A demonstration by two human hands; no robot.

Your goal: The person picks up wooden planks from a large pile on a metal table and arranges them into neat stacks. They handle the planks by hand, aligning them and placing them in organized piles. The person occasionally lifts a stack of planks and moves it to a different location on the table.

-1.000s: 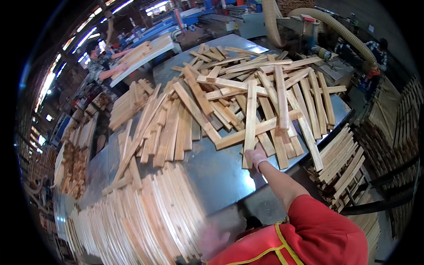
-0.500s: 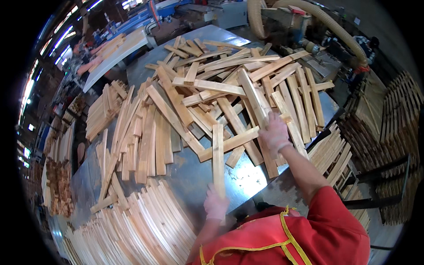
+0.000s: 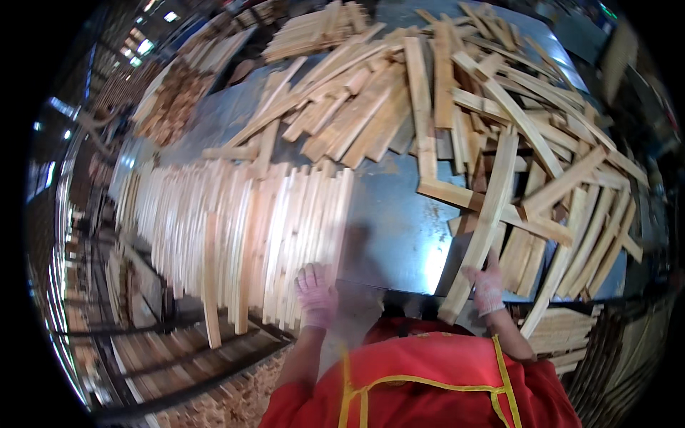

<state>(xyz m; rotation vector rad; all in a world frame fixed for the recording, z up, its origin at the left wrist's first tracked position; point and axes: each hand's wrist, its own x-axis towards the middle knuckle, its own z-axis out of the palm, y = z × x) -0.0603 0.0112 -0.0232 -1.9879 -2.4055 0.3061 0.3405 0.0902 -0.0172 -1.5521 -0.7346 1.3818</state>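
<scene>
My left hand (image 3: 315,295), in a pale pink glove, rests at the near right end of a tight row of wooden slats (image 3: 235,235). Its fingers are stretched out flat against the last slats and grip nothing. In a similar glove, my right hand (image 3: 488,287) is closed on the lower part of a wooden slat (image 3: 484,221). That slat slants up and away over a loose pile of slats (image 3: 546,135), lying across another slat (image 3: 499,208) beneath it. Some of the right fingers are hidden at the slat's edge.
All this lies on a shiny metal table (image 3: 389,235). More loose slats (image 3: 357,121) fan out beyond the row. Stacked wood (image 3: 168,107) stands at the far left, and a rack with a dark metal frame (image 3: 193,357) is below the row. Stacked slats (image 3: 560,332) sit at the lower right.
My view has swung left toward the row. My left hand has let go of the slat it held and is at the row's end. The right hand has drawn a slat nearer me.
</scene>
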